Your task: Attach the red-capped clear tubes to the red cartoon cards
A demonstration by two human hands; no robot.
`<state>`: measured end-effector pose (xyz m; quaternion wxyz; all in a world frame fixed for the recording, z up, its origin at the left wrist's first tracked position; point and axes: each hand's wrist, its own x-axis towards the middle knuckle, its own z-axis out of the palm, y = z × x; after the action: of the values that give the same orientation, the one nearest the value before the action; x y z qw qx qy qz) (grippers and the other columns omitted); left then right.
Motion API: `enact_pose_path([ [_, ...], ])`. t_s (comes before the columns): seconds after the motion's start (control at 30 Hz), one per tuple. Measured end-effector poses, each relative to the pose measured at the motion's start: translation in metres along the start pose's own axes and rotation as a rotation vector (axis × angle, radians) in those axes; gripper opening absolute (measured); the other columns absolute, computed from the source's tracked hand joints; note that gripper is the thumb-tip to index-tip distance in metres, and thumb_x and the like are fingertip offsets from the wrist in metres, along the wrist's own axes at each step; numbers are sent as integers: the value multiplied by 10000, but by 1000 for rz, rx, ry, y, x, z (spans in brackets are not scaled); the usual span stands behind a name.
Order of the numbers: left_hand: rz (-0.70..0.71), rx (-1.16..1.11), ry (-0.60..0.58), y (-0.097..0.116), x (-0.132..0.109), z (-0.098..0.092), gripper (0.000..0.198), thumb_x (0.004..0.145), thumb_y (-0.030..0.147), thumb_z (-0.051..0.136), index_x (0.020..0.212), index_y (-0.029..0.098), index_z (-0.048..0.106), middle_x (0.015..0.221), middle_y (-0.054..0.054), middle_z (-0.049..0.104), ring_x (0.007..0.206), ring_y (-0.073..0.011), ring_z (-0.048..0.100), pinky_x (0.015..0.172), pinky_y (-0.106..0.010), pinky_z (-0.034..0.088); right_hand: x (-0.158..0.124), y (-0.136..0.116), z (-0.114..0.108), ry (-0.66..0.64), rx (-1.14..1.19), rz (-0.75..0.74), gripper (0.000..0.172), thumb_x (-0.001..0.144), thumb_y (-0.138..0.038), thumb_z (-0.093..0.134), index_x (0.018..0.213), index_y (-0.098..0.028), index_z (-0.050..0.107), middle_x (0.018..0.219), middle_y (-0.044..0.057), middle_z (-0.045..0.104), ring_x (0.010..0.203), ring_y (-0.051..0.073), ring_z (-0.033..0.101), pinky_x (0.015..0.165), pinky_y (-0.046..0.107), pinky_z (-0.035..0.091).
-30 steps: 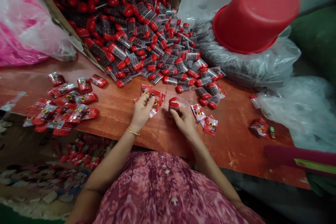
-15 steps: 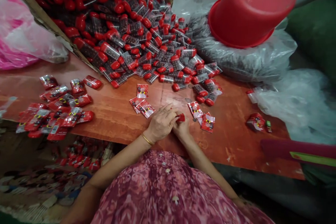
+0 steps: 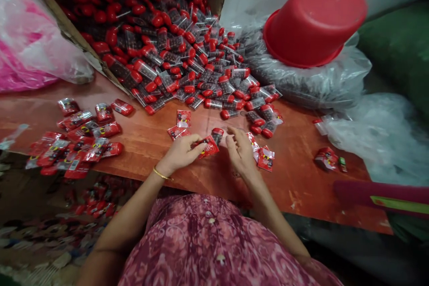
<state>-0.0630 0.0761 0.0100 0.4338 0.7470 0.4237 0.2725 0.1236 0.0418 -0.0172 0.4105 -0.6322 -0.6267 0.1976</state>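
My left hand [image 3: 181, 154], with a gold bangle at its wrist, pinches a red printed sachet [image 3: 210, 146] over the table. Just beyond the sachet is a small clear container with a red cap [image 3: 217, 132] and dark contents; whether it rests on the table or touches the sachet I cannot tell. My right hand [image 3: 241, 152] is to the right of the container, its fingers apart and slightly curled, with nothing visible in them. More flat red sachets lie close by: a few left [image 3: 183, 118] and a few right [image 3: 266, 159] of my hands.
A heap of red-capped clear containers [image 3: 187, 62] spills from a cardboard box [image 3: 67, 31]. Filled red packs [image 3: 80, 143] are piled at left. An upturned red bucket [image 3: 315, 22] sits on a plastic-wrapped bundle [image 3: 311, 82]. Clear plastic bags [image 3: 378, 129] lie at right.
My hands were together around something red; now they are apart. The left has moved left with the sachet, the right lies open, and the red-capped container shows between them.
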Motion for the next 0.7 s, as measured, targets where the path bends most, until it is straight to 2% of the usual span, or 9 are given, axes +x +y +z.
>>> enact_pose_path([
  [0.07, 74, 48, -103, 5, -1, -3, 204, 808, 282, 518, 648, 174, 584, 575, 32, 534, 535, -95, 457, 534, -215, 343, -3, -10, -1, -170, 171, -28, 342, 853, -451, 478, 1040, -211, 632, 928, 70, 657, 829, 204, 595, 741, 344, 474],
  [0.13, 93, 65, -121, 6, -3, -4, 188, 791, 282, 540, 644, 179, 598, 571, 28, 549, 537, -100, 475, 547, -220, 364, -7, -17, 4, -267, 349, 32, 289, 813, -453, 536, 879, -210, 679, 784, 36, 673, 709, 180, 604, 659, 310, 484],
  [0.17, 61, 49, -84, 5, -5, -3, 166, 777, 299, 562, 672, 182, 617, 593, 22, 577, 554, -107, 499, 564, -225, 385, -10, -18, 8, -257, 422, 92, 271, 796, -445, 557, 800, -206, 685, 731, 26, 673, 666, 171, 600, 635, 301, 486],
  [0.23, -66, -77, 31, 0, -12, 2, 171, 738, 349, 618, 776, 185, 652, 702, -8, 657, 634, -132, 571, 622, -245, 444, -14, -19, 19, -156, 530, 238, 248, 761, -429, 593, 729, -201, 684, 691, 15, 677, 628, 159, 592, 625, 296, 493],
  [0.3, -197, -321, 103, -4, -22, 13, 299, 689, 385, 671, 901, 174, 663, 864, -60, 706, 767, -172, 635, 709, -281, 491, -16, -18, 30, -21, 615, 371, 244, 722, -433, 625, 742, -199, 690, 705, 9, 689, 627, 154, 590, 645, 302, 503],
  [0.4, -288, -658, 153, -5, -33, 33, 435, 634, 399, 717, 985, 149, 656, 1003, -112, 703, 919, -217, 649, 818, -328, 504, -15, -19, 45, 123, 700, 487, 278, 672, -460, 651, 742, -194, 693, 712, 3, 693, 625, 147, 585, 656, 302, 510],
  [0.5, -328, -759, 372, 1, -34, 46, 409, 662, 413, 695, 966, 143, 652, 1012, -104, 703, 972, -213, 638, 868, -336, 490, -12, -24, 54, 140, 698, 505, 285, 658, -466, 658, 733, -193, 693, 721, 0, 691, 645, 147, 586, 678, 298, 510],
  [0.57, -337, -789, 473, 6, -30, 47, 366, 681, 414, 681, 932, 149, 653, 976, -84, 710, 950, -193, 643, 864, -321, 492, -10, -28, 58, 130, 671, 484, 278, 680, -464, 641, 733, -195, 691, 723, 1, 685, 665, 149, 587, 687, 295, 508],
  [0.7, -380, -884, 473, 11, -21, 47, 383, 633, 404, 726, 917, 159, 650, 905, -54, 712, 867, -163, 655, 806, -289, 508, -10, -34, 62, 169, 635, 433, 269, 731, -450, 594, 759, -197, 681, 747, 5, 677, 705, 153, 591, 706, 293, 507],
])
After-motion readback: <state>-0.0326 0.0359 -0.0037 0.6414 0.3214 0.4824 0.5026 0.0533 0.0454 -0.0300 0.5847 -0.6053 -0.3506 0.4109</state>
